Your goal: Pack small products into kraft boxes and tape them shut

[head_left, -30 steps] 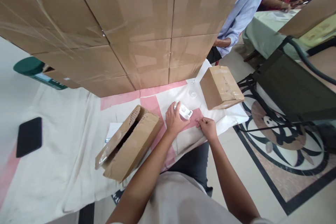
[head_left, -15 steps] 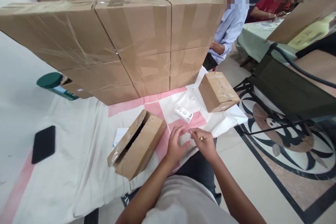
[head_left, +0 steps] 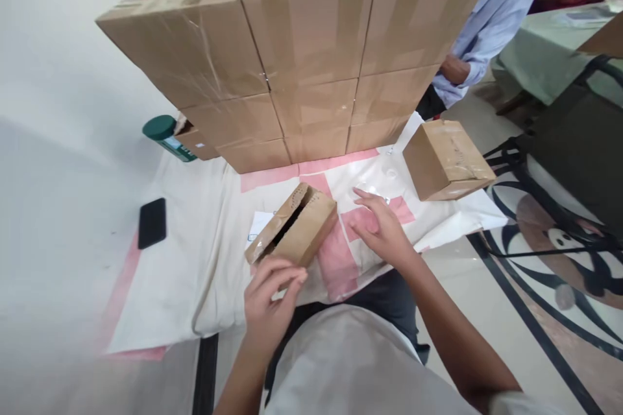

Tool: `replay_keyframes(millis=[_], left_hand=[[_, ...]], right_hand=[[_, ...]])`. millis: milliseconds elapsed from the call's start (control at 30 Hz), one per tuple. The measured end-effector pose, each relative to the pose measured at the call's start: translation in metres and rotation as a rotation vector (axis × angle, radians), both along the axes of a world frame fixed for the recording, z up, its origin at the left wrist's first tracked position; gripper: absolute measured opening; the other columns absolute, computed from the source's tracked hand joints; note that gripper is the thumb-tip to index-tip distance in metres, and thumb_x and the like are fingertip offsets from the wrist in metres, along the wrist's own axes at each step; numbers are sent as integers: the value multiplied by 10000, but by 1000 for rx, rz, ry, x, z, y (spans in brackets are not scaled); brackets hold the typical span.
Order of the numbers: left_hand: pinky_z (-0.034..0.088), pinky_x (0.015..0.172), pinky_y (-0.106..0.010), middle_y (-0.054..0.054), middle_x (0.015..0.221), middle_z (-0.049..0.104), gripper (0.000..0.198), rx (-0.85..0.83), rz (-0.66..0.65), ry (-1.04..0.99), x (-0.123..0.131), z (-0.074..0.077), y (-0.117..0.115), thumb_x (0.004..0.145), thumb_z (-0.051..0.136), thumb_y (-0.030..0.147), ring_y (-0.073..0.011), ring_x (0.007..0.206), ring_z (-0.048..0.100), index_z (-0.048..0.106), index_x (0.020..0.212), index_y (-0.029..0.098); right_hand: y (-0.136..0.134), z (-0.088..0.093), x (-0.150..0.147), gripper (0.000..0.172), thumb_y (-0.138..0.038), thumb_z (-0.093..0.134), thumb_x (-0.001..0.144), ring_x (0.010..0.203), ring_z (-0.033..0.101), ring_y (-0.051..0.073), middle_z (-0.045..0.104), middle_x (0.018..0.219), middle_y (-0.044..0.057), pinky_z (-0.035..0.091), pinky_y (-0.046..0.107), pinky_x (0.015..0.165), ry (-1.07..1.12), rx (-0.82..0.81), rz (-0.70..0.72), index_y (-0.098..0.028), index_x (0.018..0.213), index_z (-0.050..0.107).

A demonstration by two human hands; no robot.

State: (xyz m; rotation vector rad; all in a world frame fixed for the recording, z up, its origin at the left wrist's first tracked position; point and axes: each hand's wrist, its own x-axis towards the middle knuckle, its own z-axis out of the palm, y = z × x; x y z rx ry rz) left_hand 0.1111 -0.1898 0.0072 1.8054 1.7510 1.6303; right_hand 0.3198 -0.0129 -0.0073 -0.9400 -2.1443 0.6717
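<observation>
Left hand [head_left: 270, 298] right at the near end of the torn box [head_left: 311, 227], fingertips drawn in to the thumb; whether they pinch anything, I can't tell. Right hand [head_left: 384, 230] now, right of the torn box, fingers spread, a white gadget [head_left: 372, 189] mostly hidden just past them. Phone [head_left: 152, 224] left of that box, stacked cartons [head_left: 316, 45] behind it.
</observation>
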Motion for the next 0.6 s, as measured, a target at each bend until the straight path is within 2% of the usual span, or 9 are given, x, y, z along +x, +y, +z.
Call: replay_keyframes(millis=[33, 100, 200, 300, 400, 500, 600], left_hand=[[519, 718, -292, -11, 845, 648, 182, -51, -13, 31, -10, 6, -2, 845, 692, 73, -145, 785, 622, 716, 927, 234], [519, 752, -296, -14, 866, 663, 153, -141, -12, 85, -29, 15, -5, 858, 695, 110, -150, 818, 636, 731, 921, 245], [523, 769, -288, -22, 915, 675, 87, -263, 49, 78, -49, 22, -5, 882, 687, 190, -153, 854, 653, 741, 907, 253], [534, 863, -316, -39, 1006, 705, 55, -377, 61, -13, -60, 20, 3, 874, 700, 277, -182, 962, 675, 740, 896, 247], [526, 940, -358, -44, 1058, 741, 121, -504, 96, -106, -64, 13, 15, 841, 725, 341, -216, 1041, 683, 728, 906, 239], [550, 863, -340, -45, 1011, 761, 187, -580, 149, -210, -64, 5, 28, 807, 738, 372, -210, 947, 702, 702, 914, 224], [544, 745, -284, -29, 911, 758, 253, -580, 185, -293, -62, -3, 38, 782, 750, 378, -161, 773, 676, 687, 967, 218]], right_hand=[[3, 7, -15, 383, -376, 595, 955, 1412, 452, 303, 538, 1493, 126, 415, 529, 1104, -55, 78, 100, -221, 1304, 565], [4, 16, -48, 437, -383, 531, 998, 1487, 339, 306, 482, 1548, 99, 300, 558, 1175, -193, 191, 279, -228, 1407, 529], [1, 14, -87, 436, -404, 482, 1023, 1482, 343, 326, 507, 1532, 71, 199, 610, 1191, -340, 268, 433, -250, 1424, 552], [-3, -1, -102, 404, -406, 457, 1032, 1440, 408, 329, 548, 1495, 66, 179, 623, 1179, -382, 283, 431, -249, 1370, 613], [-5, -13, -100, 401, -409, 444, 1037, 1446, 402, 322, 544, 1498, 59, 201, 601, 1164, -347, 287, 392, -245, 1352, 629], [-5, -16, -95, 385, -399, 463, 1028, 1446, 403, 321, 552, 1492, 46, 208, 589, 1156, -307, 284, 370, -258, 1342, 635], [-4, -17, -94, 374, -386, 495, 1012, 1428, 430, 321, 570, 1475, 46, 216, 582, 1153, -284, 279, 367, -263, 1333, 643]])
